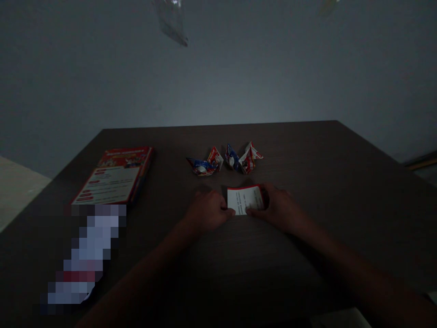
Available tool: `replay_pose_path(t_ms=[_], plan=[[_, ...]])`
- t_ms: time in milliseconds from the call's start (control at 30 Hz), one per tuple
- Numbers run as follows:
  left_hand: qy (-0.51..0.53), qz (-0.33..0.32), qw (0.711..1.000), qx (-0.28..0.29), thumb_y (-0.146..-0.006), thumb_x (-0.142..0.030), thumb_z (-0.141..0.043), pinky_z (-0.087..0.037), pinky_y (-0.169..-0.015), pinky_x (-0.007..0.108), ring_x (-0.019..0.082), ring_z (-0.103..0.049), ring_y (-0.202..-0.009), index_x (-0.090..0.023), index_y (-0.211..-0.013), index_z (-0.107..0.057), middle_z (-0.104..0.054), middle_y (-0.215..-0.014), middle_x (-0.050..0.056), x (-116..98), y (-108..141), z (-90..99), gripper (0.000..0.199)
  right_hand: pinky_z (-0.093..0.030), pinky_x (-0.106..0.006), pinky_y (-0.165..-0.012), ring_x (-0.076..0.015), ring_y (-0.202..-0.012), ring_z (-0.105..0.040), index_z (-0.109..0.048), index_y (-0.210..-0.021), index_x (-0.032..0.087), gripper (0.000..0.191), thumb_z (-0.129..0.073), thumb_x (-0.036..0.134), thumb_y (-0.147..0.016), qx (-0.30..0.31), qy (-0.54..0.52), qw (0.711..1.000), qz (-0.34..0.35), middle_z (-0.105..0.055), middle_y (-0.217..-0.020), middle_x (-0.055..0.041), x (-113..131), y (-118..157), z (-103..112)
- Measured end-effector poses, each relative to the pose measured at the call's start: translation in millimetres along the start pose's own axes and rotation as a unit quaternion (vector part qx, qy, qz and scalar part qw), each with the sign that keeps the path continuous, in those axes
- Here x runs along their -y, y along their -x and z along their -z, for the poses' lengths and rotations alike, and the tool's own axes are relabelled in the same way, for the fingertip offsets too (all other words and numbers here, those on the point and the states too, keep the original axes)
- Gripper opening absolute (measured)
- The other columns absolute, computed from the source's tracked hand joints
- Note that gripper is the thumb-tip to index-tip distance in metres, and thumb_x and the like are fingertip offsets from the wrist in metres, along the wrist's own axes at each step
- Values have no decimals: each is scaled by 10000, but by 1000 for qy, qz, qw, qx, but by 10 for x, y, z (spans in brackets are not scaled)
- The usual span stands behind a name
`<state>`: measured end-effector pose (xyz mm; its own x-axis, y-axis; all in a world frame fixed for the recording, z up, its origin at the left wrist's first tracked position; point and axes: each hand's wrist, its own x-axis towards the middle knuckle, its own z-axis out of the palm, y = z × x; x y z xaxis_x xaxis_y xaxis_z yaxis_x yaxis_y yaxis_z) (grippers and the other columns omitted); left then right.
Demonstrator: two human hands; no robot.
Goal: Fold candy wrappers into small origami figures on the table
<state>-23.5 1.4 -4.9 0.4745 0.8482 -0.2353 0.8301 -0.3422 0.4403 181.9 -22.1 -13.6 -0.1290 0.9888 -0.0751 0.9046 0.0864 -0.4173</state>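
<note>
A small folded paper (243, 200), white with print and a red edge, is between my two hands near the middle of the table. My left hand (210, 210) is closed at its left edge, the thumb by the lower left corner. At its right side my right hand (278, 207) pinches the paper, thumb on the lower edge and fingers behind. Beyond the hands, two folded paper pieces in red, blue and white stand on the table, one on the left (206, 163) and one on the right (247, 158).
A stack of red and white printed sheets (111, 177) lies on the table (293, 141) at the left. Nearer to me is a pixelated, pale long item (90, 255). A grey wall (218, 68) rises behind the table, with a clear plastic bag (172, 20) at the top.
</note>
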Motion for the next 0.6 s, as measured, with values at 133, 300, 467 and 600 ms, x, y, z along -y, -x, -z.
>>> replay_pose_path(t_ms=[133,300,467,600], plan=[[12,7,1000,5,-742,-392,-555,-335,-635,289,183,-561,-627,-189,-645,-667,-627,-600,29,-1,3,3,251,-459,-346,-691,-246,-811,-657,-534,-1074,192,480,-713,372,-666,17,-48,999,-1,-696,-958,-82,-67,-5,1],[23,7,1000,2,-734,-392,-563,-318,-611,280,177,-550,-607,-188,-636,-662,-626,-598,28,5,1,-2,247,-476,-311,-644,-223,-791,-660,-527,-1100,203,475,-705,336,-680,38,-85,996,-5,-693,-972,-75,-129,-1,6],[17,6,1000,5,-738,-403,-555,-310,-592,274,163,-531,-577,-183,-626,-663,-602,-558,21,28,3,-8,270,-472,-282,-619,-197,-751,-651,-534,-1085,192,453,-701,301,-678,51,-92,994,-14,-694,-885,-48,-164,-1,32],[8,-6,1000,7,-743,-415,-539,-306,-561,263,148,-523,-560,-183,-639,-681,-585,-540,9,40,6,4,291,-461,-268,-592,-178,-709,-647,-533,-1063,185,424,-693,276,-681,70,-99,992,-19,-695,-839,-34,-189,-14,57]])
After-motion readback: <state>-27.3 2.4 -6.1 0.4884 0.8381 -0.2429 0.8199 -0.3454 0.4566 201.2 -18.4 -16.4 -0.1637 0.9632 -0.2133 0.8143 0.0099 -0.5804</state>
